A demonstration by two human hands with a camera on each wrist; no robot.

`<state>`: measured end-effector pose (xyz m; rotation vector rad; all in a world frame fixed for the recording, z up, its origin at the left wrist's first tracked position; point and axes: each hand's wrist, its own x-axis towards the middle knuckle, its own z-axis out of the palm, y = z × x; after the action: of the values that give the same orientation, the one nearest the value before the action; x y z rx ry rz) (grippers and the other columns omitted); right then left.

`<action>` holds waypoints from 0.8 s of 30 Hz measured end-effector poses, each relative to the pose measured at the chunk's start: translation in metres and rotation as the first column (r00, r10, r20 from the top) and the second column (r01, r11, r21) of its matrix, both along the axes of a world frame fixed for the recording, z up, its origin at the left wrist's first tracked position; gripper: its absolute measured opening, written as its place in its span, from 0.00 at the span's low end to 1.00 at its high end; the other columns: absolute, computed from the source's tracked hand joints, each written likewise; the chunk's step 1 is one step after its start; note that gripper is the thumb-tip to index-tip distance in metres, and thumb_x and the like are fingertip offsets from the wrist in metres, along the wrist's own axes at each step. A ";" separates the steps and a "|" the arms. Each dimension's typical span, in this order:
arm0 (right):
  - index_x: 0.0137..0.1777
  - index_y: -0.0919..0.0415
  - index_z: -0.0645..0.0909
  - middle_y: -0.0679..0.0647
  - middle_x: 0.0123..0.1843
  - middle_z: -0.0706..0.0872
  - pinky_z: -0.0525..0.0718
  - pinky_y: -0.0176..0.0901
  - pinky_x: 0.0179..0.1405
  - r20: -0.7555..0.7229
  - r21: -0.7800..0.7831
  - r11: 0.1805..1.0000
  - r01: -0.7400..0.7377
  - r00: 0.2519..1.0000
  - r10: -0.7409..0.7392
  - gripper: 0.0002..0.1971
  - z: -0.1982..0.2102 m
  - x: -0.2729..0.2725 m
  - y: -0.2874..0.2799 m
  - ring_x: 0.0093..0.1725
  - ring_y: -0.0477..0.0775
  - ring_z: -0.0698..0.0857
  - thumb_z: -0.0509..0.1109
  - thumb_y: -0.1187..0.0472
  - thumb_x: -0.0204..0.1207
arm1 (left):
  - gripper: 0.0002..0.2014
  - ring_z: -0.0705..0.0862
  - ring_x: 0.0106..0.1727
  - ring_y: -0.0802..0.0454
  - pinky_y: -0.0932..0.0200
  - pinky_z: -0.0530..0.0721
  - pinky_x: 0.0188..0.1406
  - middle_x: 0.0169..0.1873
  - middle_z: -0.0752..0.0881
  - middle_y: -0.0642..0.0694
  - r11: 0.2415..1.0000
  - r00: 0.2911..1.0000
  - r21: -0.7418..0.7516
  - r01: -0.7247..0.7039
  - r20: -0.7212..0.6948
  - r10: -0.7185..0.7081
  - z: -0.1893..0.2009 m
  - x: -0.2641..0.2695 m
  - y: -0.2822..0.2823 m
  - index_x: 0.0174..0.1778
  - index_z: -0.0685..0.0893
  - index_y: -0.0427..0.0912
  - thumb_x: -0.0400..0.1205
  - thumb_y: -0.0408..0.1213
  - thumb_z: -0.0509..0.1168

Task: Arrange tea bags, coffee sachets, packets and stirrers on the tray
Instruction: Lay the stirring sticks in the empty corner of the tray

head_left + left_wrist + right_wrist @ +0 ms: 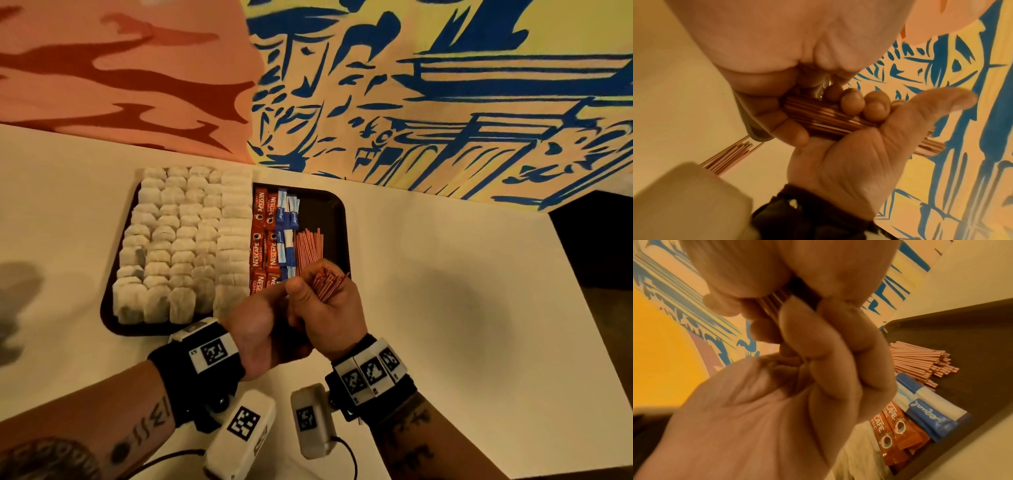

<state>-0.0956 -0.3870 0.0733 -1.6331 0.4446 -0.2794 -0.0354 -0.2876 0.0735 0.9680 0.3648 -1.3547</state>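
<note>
On tray (337, 205): "NESCAFE CLASSIC" sachets (265, 236).

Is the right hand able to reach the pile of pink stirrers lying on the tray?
Probably yes: the right hand hovers just before the pile of pink stirrers with nothing between, though its grip already holds a bundle of pink stirrers.

The tray (339, 209) is dark brown on a cream counter (445, 274). The tea bags (181, 240) are white, the coffee sachets (263, 240) orange-red with white lettering, the packets (286, 240) blue and white, the stirrers (310, 248) red-and-white striped. The wall (411, 85) shows blue strokes on yellow.
</note>
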 end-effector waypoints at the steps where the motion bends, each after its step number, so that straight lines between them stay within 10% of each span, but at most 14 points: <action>1: 0.36 0.53 0.79 0.51 0.23 0.82 0.81 0.41 0.26 -0.026 0.027 0.999 0.035 0.999 -0.034 0.17 0.000 0.002 -0.003 0.23 0.50 0.81 0.75 0.41 0.75 | 0.15 0.80 0.29 0.48 0.57 0.81 0.30 0.30 0.77 0.43 1.000 1.000 0.026 0.003 -0.011 -0.003 -0.003 0.001 -0.001 0.49 0.80 0.40 0.85 0.50 0.58; 4: 0.35 0.57 0.80 0.56 0.22 0.81 0.80 0.46 0.23 -0.172 0.096 0.975 0.199 0.968 -0.181 0.20 -0.003 0.012 -0.010 0.21 0.56 0.79 0.72 0.39 0.72 | 0.13 0.82 0.36 0.42 0.52 0.84 0.36 0.37 0.81 0.35 0.998 0.999 0.043 0.035 -0.006 -0.035 -0.007 0.002 -0.001 0.41 0.78 0.36 0.83 0.41 0.54; 8: 0.28 0.54 0.79 0.56 0.25 0.84 0.86 0.51 0.33 -0.355 -0.035 0.936 0.351 0.871 -0.340 0.23 -0.024 0.034 -0.041 0.25 0.58 0.84 0.73 0.39 0.76 | 0.16 0.87 0.50 0.39 0.49 0.85 0.48 0.55 0.90 0.35 0.968 0.966 0.194 0.159 0.173 -0.194 -0.019 0.003 -0.003 0.61 0.85 0.37 0.87 0.43 0.58; 13: 0.53 0.57 0.84 0.58 0.47 0.92 0.91 0.58 0.52 -0.627 -0.274 0.942 0.193 0.707 -0.327 0.26 -0.063 0.076 -0.091 0.45 0.61 0.92 0.70 0.35 0.70 | 0.10 0.86 0.50 0.41 0.46 0.83 0.49 0.53 0.90 0.38 0.914 0.851 0.385 0.126 0.432 -0.300 -0.033 0.025 0.012 0.55 0.87 0.44 0.89 0.38 0.59; 17: 0.75 0.65 0.71 0.64 0.70 0.82 0.82 0.50 0.66 -0.732 -0.305 0.944 0.124 0.604 -0.315 0.25 -0.062 0.100 -0.096 0.67 0.66 0.84 0.68 0.55 0.80 | 0.11 0.87 0.50 0.49 0.47 0.84 0.53 0.47 0.90 0.52 0.860 0.670 0.508 0.056 0.619 -0.409 -0.031 0.037 0.029 0.51 0.88 0.51 0.88 0.40 0.59; 24: 0.83 0.67 0.61 0.64 0.78 0.75 0.77 0.49 0.70 -0.781 -0.411 0.909 -0.073 0.542 -0.310 0.28 -0.075 0.110 -0.092 0.74 0.63 0.77 0.61 0.65 0.84 | 0.08 0.86 0.43 0.53 0.53 0.85 0.47 0.43 0.89 0.55 0.784 0.435 0.619 -0.048 0.719 -0.541 -0.045 0.064 0.070 0.47 0.84 0.57 0.86 0.42 0.61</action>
<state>0.0143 -0.4792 -0.0016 -2.0903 1.3255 0.3975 0.0285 -0.2172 0.0287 2.1868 -0.2521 -0.7994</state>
